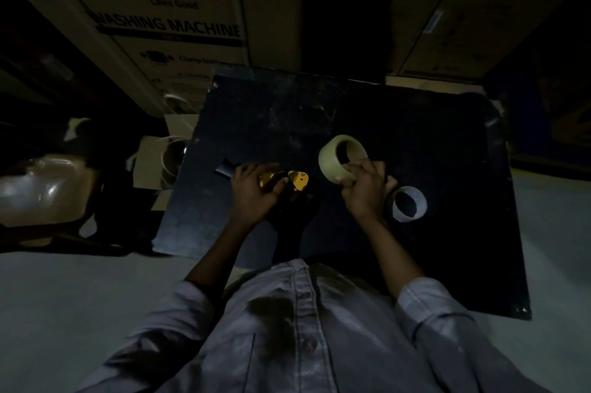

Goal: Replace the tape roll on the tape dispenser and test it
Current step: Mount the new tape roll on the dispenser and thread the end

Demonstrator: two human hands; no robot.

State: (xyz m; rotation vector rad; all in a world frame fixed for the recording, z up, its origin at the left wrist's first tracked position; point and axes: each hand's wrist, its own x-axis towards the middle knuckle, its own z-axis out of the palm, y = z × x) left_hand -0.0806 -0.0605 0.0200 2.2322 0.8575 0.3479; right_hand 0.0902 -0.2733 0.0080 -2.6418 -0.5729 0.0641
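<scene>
Gripping a pale yellowish tape roll [342,158] by its lower edge, the right hand [364,191] holds it tilted just above the dark worktop [415,136], fingers [348,183] clamped on the band so its dark hollow faces the camera. The left hand [256,191] is closed around the tape dispenser [295,181], whose yellow metal body shows between thumb and fingers, with a black handle end sticking out past the knuckles. Just right of the right hand, a bare whitish cardboard core [409,204] lies on the worktop. Lighting is very dim.
</scene>
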